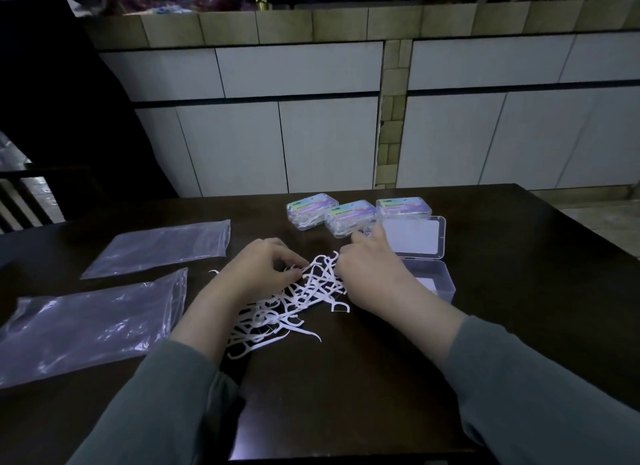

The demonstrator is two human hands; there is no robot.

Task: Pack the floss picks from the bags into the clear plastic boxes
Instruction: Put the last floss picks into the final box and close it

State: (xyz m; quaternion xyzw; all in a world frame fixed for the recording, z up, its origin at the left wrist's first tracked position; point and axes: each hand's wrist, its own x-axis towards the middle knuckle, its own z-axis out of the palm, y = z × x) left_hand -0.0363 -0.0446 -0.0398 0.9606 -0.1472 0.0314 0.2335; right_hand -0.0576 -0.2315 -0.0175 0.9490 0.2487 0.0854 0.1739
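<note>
The loose floss picks [291, 305] lie in a tangled heap near the middle of the table [346, 395], between both forearms. The nearest picks reach toward the near edge. Risk: a sleeve dragging across the heap can sweep picks off that edge.

The left hand [263, 270] rests on the far part of the heap with its fingers curled onto the picks. The right hand [367, 274] meets the heap from the right side; its fingers are curled, but whether they pinch a pick cannot be told. Risk: the picks interlock, so lifting one may pull several and scatter them.

Just beside the right hand, toward the right edge, the open box [433, 281] stands with its lid [415, 238] raised. Risk: a wrist bump can tip it or close it.

Two flat bags [104, 322] [162, 245] lie toward the left edge.

Three closed boxes [311, 210] [349, 217] [403, 206] stand in a row near the far edge.
</note>
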